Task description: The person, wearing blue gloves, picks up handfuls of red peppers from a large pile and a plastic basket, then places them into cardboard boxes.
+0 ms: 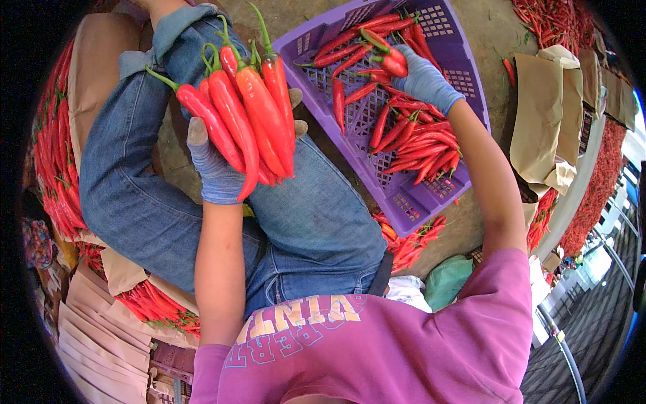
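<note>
In a blue glove with grey fingertips, my left hand (219, 169) holds a bunch of red chilli peppers (252, 108) above my lap, their green stems pointing away from me. My right hand (424, 78), gloved the same way, reaches into a purple plastic crate (328, 108). A couple of chilli peppers (391, 59) are in its grasp, one with a partly green top. Beneath and around that hand, more red chilli peppers (424, 144) lie in the crate, thickest at its near right side. The glove hides some of its fingers.
Chillies lined with brown paper (103, 70) fill the far left. Folded paper (537, 116) stands right of the crate. Loose chillies (416, 242) lie by its near corner, close to a green bag (446, 283). Stacked paper sheets (101, 348) rest at lower left.
</note>
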{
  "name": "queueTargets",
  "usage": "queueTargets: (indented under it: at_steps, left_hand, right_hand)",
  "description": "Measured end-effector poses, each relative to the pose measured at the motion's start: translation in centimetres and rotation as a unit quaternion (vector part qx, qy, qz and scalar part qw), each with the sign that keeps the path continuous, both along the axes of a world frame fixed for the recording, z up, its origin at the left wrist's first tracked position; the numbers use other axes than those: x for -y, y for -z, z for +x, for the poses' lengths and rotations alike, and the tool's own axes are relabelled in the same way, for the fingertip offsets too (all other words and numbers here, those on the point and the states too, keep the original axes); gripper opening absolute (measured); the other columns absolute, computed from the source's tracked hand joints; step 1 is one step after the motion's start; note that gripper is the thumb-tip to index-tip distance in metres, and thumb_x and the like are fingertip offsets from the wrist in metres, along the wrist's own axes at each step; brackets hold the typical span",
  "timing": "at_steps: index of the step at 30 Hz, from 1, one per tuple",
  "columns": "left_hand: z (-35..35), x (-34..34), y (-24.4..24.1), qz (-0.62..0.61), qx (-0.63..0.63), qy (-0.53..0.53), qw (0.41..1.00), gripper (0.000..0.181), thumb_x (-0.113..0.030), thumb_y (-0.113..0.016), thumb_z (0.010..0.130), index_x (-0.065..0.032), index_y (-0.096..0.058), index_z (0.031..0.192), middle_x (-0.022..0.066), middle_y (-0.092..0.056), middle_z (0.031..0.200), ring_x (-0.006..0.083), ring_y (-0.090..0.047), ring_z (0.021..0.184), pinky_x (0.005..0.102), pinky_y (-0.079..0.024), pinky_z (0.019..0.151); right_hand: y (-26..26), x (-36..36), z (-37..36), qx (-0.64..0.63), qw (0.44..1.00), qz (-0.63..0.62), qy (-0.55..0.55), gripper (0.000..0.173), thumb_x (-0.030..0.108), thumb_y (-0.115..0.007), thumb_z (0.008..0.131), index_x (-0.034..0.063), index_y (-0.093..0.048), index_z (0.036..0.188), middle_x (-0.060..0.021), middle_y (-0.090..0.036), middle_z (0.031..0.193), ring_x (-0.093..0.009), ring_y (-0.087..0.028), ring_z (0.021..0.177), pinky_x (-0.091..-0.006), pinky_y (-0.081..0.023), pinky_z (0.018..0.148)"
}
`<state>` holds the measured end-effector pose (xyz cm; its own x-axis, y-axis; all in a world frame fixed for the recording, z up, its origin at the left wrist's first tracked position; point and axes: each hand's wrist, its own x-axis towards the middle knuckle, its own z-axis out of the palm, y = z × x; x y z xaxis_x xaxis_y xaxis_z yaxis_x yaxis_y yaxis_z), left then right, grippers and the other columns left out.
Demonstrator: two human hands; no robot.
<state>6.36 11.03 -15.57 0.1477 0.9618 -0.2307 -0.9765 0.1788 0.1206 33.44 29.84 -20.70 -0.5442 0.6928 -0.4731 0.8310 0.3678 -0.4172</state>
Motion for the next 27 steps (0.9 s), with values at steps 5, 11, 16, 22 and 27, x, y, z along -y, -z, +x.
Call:
queueTargets:
  at_steps: [5, 11, 16, 22, 27]
  left_hand:
    - [-0.1, -0.1, -0.2, 0.008, -0.02, 0.016, 1.0, 0.097, -0.055, -0.066, 0.064, -0.0074, -0.023, 0.136, 0.0187, -0.023, 0.139, 0.0432, -0.034, 0.12, 0.0591, -0.036, 0.09]
    - [-0.1, 0.2, -0.3, -0.029, -0.042, -0.018, 0.999, 0.095, -0.053, -0.067, 0.065, -0.0083, -0.023, 0.136, 0.0176, -0.022, 0.14, 0.0437, -0.03, 0.122, 0.0607, -0.035, 0.09]
    - [0.2, 0.0, -0.5, -0.029, -0.073, -0.024, 0.997, 0.093, -0.052, -0.068, 0.064, -0.0085, -0.025, 0.135, 0.0164, -0.022, 0.14, 0.0427, -0.029, 0.123, 0.0613, -0.036, 0.09]
    - [-0.3, 0.3, 0.4, -0.055, -0.112, -0.049, 0.991, 0.095, -0.054, -0.067, 0.064, -0.0063, -0.025, 0.135, 0.0158, -0.024, 0.14, 0.0414, -0.03, 0.123, 0.059, -0.037, 0.09]
    - [-0.2, 0.4, 0.6, -0.056, -0.123, -0.048, 0.99, 0.099, -0.055, -0.067, 0.064, -0.0045, -0.022, 0.135, 0.0185, -0.025, 0.138, 0.0425, -0.037, 0.118, 0.0575, -0.04, 0.088]
  right_hand:
    - [2.1, 0.2, 1.5, -0.167, 0.947, -0.088, 0.259, 0.054, 0.016, -0.068, 0.066, 0.0017, -0.045, 0.112, -0.0147, -0.06, 0.095, -0.024, -0.058, 0.086, -0.0348, -0.045, 0.076]
    - [6.4, 9.5, -2.1, -0.191, 0.883, -0.199, 0.381, 0.05, 0.019, -0.066, 0.064, 0.0002, -0.048, 0.107, -0.0151, -0.059, 0.093, -0.026, -0.058, 0.087, -0.0346, -0.045, 0.077]
    - [6.4, 12.0, -3.5, -0.118, 0.894, -0.208, 0.38, 0.057, 0.022, -0.07, 0.065, -0.0001, -0.047, 0.112, -0.0139, -0.059, 0.096, -0.023, -0.056, 0.089, -0.0337, -0.043, 0.08]
    - [5.7, 10.9, -2.4, -0.222, 0.827, -0.358, 0.373, 0.06, 0.019, -0.07, 0.068, 0.0049, -0.043, 0.121, -0.0086, -0.054, 0.106, -0.018, -0.052, 0.092, -0.0311, -0.042, 0.081]
    - [3.6, 11.7, -3.0, -0.343, 0.777, -0.386, 0.361, 0.062, 0.018, -0.068, 0.071, 0.0054, -0.039, 0.124, -0.0062, -0.053, 0.105, -0.015, -0.05, 0.094, -0.029, -0.041, 0.082]
